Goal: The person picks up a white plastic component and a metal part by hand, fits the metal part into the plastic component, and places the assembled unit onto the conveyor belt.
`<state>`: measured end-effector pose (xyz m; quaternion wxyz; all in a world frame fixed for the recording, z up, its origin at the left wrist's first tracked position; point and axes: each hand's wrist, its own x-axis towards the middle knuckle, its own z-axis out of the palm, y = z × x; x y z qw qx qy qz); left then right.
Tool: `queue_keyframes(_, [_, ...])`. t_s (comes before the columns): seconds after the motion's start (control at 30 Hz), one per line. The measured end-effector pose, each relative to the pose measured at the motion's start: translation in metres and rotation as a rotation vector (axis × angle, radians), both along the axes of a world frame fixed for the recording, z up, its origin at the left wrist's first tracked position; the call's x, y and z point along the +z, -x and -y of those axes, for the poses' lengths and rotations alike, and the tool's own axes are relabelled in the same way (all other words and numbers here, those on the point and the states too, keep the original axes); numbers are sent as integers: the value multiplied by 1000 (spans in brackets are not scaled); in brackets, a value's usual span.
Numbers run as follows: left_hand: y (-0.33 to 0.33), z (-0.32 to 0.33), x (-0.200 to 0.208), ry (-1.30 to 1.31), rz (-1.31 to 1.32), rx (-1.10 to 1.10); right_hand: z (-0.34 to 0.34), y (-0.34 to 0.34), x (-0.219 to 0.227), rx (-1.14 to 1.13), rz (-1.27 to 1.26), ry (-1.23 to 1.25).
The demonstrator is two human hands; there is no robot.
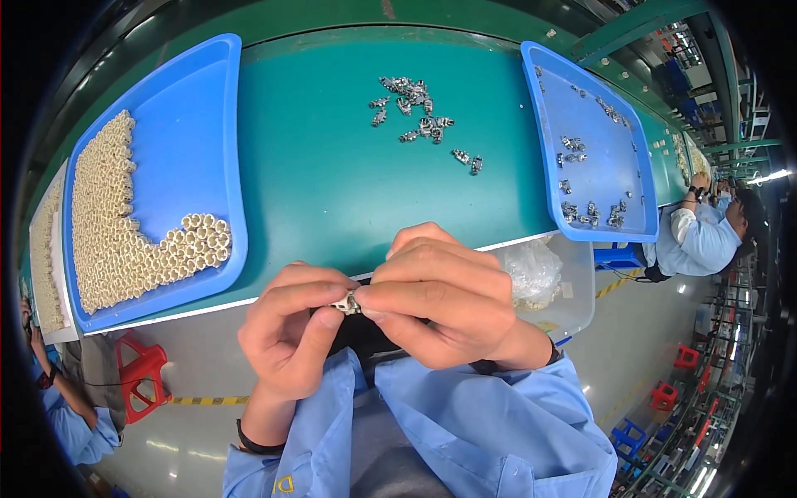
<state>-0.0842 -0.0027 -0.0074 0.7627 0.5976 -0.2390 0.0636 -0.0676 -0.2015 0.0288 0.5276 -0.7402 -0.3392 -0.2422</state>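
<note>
My left hand (289, 328) and my right hand (444, 300) meet in front of my body, just off the near edge of the green worktable (332, 183). Between their fingertips is a small cream-and-metal part (347, 305). Thumb and fingers of the left hand pinch its cream side, while the right fingertips grip it at the metal side. Fingers cover much of it, so its exact shape is hidden. Beyond the hands, several small silver metal fittings (407, 91) lie loose on the table.
A blue tray (178, 166) on the left holds a mass of small cream ring-shaped pieces (104, 216). The blue tray (573, 108) on the right has scattered metal fittings. Below it stands a clear bin with a plastic bag (533, 274). Co-workers sit at both sides; a red stool (141, 373) stands left.
</note>
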Motion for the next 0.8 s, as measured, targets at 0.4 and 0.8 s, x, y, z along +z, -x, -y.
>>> queue_keyframes(0.4, [4,0,-6,233,-206,-85,7,-2,-8,267,-449,-312])
queue_keyframes(0.8, [2,0,-29,54,42,87,3,4,-10,80,-117,-147])
